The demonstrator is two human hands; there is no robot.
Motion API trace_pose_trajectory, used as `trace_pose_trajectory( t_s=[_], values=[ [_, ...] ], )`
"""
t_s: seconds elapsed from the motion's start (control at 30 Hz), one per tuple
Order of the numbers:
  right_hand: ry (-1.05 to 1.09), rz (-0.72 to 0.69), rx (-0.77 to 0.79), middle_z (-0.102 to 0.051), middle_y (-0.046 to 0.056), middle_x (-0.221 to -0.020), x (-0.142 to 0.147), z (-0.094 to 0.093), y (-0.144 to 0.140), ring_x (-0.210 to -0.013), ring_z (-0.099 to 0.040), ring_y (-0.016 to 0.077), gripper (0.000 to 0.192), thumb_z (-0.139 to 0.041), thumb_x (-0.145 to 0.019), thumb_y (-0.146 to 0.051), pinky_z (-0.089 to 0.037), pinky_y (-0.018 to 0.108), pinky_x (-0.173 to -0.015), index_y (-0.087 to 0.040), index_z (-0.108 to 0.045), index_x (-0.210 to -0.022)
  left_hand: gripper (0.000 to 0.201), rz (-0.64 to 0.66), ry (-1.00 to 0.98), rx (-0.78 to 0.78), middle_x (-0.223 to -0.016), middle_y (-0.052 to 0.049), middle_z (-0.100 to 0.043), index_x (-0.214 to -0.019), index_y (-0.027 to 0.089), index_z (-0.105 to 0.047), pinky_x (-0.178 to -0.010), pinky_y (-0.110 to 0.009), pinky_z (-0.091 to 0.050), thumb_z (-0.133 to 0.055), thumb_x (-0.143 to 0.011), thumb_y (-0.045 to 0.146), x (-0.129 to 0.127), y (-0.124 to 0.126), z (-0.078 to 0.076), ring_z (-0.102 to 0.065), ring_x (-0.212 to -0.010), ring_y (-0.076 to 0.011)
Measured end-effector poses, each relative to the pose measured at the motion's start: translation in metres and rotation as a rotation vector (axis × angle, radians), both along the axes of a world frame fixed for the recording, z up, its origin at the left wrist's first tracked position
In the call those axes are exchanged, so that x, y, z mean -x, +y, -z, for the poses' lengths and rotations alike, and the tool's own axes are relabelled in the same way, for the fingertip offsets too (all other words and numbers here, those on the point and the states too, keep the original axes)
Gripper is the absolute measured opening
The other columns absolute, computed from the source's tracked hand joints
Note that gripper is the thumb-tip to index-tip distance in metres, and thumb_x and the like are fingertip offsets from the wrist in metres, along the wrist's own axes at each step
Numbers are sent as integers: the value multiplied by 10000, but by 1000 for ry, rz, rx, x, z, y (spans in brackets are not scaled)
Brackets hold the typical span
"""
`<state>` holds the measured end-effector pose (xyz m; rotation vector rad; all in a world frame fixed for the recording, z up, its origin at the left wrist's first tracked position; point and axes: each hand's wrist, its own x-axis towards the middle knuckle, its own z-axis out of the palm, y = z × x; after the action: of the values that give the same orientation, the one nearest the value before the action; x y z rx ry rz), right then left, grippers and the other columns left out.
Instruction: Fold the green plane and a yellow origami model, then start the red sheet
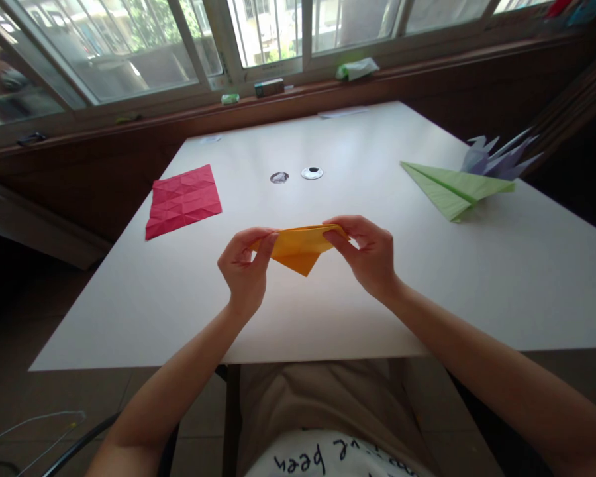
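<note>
A folded orange paper [302, 249] is held just above the white table [328, 311], its point hanging down toward me. My left hand [245, 265] pinches its left end between thumb and fingers. The right end is pinched by my right hand [367, 255]. Both hands are raised slightly over the near middle of the table.
A creased red paper sheet [183, 200] lies flat at the left. A green paper plane [454, 187] and a lilac folded paper figure [496, 158] sit at the right. Two small round items [312, 173] lie mid-table. Small objects rest on the window sill [269, 87] behind.
</note>
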<state>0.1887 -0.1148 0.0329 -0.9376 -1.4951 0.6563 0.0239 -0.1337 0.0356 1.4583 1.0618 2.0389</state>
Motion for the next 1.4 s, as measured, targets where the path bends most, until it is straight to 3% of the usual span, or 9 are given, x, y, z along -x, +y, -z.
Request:
trace_pose_trajectory(
  t_s=[0.23,0.4,0.53,0.6,0.7,0.9,1.03,1.2,1.4],
  values=[
    [-155,69,-4,-692,2,-746,-3,-4,1,-690,-623,159,101,-597,-782,-276,-498,292,-663,-216,-675,-761,107,-42,311,209,-827,3,-663,-823,240,-667,-797,-283,-428,-686,-723,274,7,6,4,-583,-822,-159],
    [-197,33,11,-692,9,-823,-3,-6,1,-779,-644,178,117,-630,-750,-270,-510,313,-732,-235,-674,-852,134,219,520,349,-749,6,-664,-815,235,-683,-685,-273,-414,-694,-699,303,8,8,9,-548,-684,-153],
    [-12,-148,196,-651,29,-987,-7,-5,9,-880,-636,201,615,-744,-624,-282,-540,339,-742,-259,-510,-1193,185,384,268,506,-720,10,-622,-775,193,-633,-612,-236,-415,-676,-715,363,5,8,12,-550,-674,-133],
    [51,-325,360,-647,51,-1019,-8,-5,13,-863,-639,210,715,-784,-562,-283,-551,349,-708,-243,-488,-1211,211,409,105,533,-734,12,-609,-769,184,-603,-609,-224,-422,-689,-704,365,4,9,11,-555,-688,-126],
    [112,-479,528,-680,64,-928,-9,-6,16,-837,-646,212,458,-776,-576,-309,-543,351,-716,-174,-624,-986,239,378,-23,546,-723,14,-597,-744,173,-573,-594,-210,-418,-701,-692,369,4,10,11,-547,-670,-113],
    [94,-350,522,-677,38,-742,-11,-9,16,-656,-602,145,248,-742,-617,-329,-478,261,-561,-154,-693,-785,265,475,-89,647,-826,-14,-638,-850,178,-607,-664,-236,-429,-698,-693,371,5,12,9,-576,-762,-144],
    [-12,-436,483,-647,23,-690,-12,-9,13,-648,-592,150,164,-696,-668,-298,-464,261,-558,-158,-680,-752,254,498,-100,600,-798,-10,-636,-848,186,-629,-625,-232,-426,-716,-677,353,4,10,8,-566,-718,-138],
    [-89,-374,229,-654,18,-719,-10,-11,4,-681,-586,152,128,-676,-707,-298,-475,278,-625,-176,-673,-744,178,328,-83,390,-619,31,-565,-673,183,-638,-549,-223,-405,-734,-660,333,3,5,8,-499,-590,-101],
    [-89,-352,57,-664,19,-688,-11,-15,0,-641,-590,151,98,-675,-723,-298,-477,293,-612,-203,-681,-705,99,147,140,146,-649,20,-644,-749,219,-698,-548,-228,-434,-681,-724,313,2,-9,3,-560,-588,-118]
  ],
)
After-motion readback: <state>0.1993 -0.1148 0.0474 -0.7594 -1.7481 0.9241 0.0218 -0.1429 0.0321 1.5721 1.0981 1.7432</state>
